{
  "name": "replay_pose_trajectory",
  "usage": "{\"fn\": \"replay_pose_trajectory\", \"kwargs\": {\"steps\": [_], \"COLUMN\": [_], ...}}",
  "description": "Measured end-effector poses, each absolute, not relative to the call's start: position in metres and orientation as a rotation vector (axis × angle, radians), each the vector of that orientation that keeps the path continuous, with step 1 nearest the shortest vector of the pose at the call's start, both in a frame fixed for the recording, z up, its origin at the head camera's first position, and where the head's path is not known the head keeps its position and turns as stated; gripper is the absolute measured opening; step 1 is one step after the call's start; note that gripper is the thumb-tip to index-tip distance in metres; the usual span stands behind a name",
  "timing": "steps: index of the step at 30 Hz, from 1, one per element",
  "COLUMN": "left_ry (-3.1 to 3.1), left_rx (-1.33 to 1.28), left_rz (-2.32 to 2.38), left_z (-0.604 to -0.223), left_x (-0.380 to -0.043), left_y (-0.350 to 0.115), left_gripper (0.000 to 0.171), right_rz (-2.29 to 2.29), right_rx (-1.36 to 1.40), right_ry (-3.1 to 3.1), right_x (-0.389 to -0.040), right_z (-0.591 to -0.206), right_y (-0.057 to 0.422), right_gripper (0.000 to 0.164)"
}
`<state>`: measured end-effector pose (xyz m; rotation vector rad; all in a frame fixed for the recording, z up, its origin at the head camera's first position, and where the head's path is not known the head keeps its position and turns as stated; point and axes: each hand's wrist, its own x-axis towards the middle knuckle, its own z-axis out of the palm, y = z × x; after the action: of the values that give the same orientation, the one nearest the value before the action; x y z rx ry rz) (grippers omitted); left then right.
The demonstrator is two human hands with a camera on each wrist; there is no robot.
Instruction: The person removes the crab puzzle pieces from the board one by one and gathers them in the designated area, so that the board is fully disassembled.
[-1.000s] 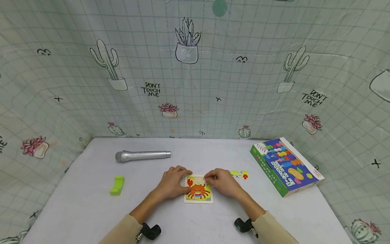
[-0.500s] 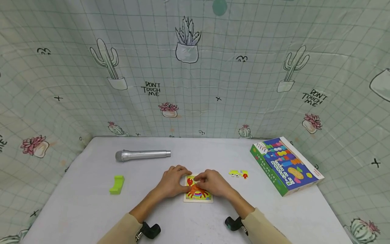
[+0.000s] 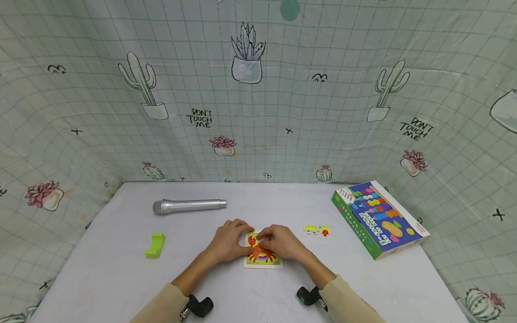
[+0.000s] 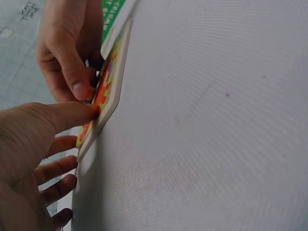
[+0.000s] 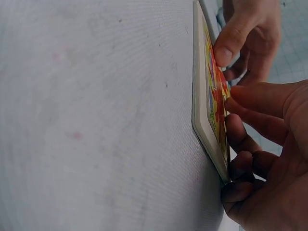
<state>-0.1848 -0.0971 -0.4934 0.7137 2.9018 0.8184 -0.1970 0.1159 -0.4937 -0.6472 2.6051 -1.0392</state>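
A square crab puzzle board (image 3: 263, 259) lies flat on the white table (image 3: 121, 278), between my two hands. My left hand (image 3: 227, 241) rests at the board's left edge, its straight thumb (image 4: 72, 113) touching the picture and its other fingers relaxed beside the frame. My right hand (image 3: 282, 242) covers the board's upper right; its thumb (image 4: 77, 82) and fingertips (image 5: 240, 98) close on a puzzle piece against the crab picture. The piece itself is mostly hidden. The wrist views show the board (image 4: 111, 91) (image 5: 206, 115) edge-on.
Two loose puzzle pieces (image 3: 317, 230) lie right of the board. A colourful box (image 3: 379, 220) sits at the right edge, a silver microphone (image 3: 189, 206) at the back left, a green block (image 3: 155, 245) at the left. A cactus-print cloth (image 3: 258, 112) hangs behind.
My right hand has slid left from the board's top right corner onto the crab picture. The left hand and the board have stayed put.
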Motion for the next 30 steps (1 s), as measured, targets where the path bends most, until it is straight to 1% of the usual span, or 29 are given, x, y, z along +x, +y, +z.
{"fn": "replay_pose_trajectory", "kwargs": {"steps": [13,21,30], "left_ry": [2.910,2.911,2.919], "left_rx": [0.712,0.711,0.716], "left_rz": [0.836,0.840,0.842], "left_z": [-0.4953,-0.4958,-0.4966], "left_x": [-0.1851,-0.1855,-0.1855], "left_y": [-0.0971,-0.0968,-0.0974], "left_gripper": [0.045,0.044,0.045], "right_rz": [-1.098,-1.090,-1.117], "right_rx": [-0.557,-0.519,-0.506], "right_ry": [2.631,2.657,2.673], "right_x": [-0.1979,-0.1987,-0.1995], "right_z": [-0.4920,-0.4923,-0.4936], "right_y": [0.1154,0.1126,0.1106], "right_gripper": [0.013,0.019,0.013]}}
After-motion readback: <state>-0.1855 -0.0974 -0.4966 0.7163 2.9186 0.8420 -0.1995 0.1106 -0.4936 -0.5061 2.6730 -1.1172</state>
